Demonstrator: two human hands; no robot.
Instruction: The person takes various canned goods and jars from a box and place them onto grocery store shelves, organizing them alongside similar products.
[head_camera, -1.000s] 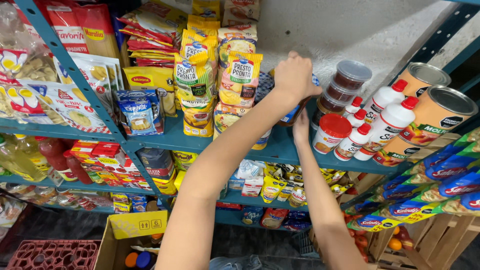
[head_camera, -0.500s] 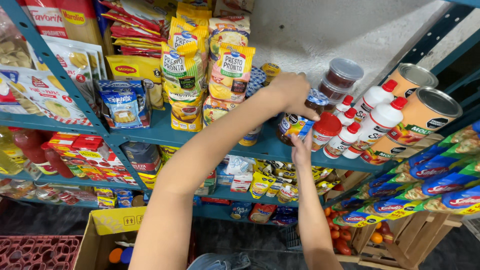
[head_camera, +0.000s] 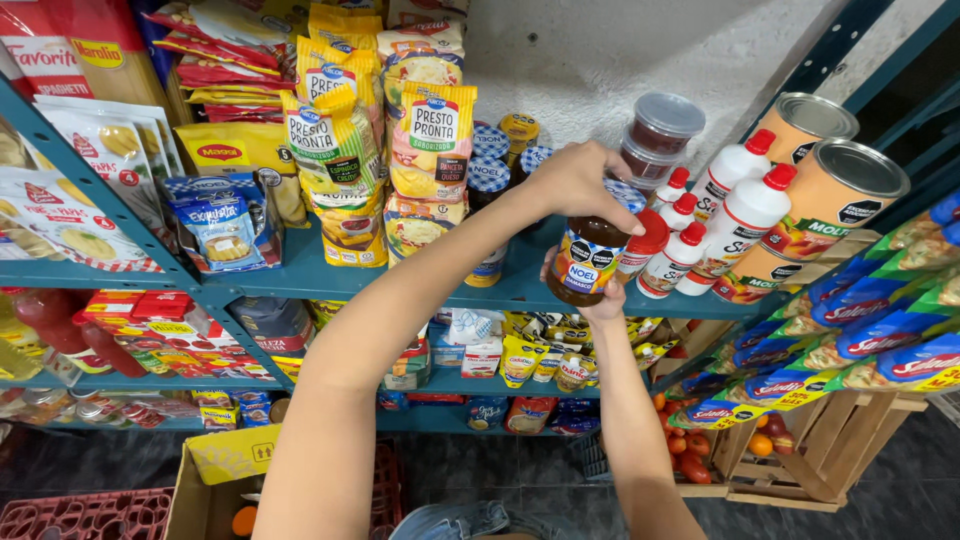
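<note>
Both hands on a dark jar at the front edge of the teal shelf.

I saw the left hand (head_camera: 580, 180) clamped over the top of the jar (head_camera: 588, 262), fingers (head_camera: 622, 218) curled down around its checkered lid, while the right hand (head_camera: 600, 305) cupped it from below (mostly hidden behind the glass). The jar stood tilted just off the shelf (head_camera: 300, 280) edge, touching the red-capped white bottles (head_camera: 735, 215) on its right, with yellow pasta packets (head_camera: 430, 140) to its left.

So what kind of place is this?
Most likely a small grocery shop: teal metal shelves packed with food packets, big tins, and crates of fruit below. Both hands hold a jar.
</note>
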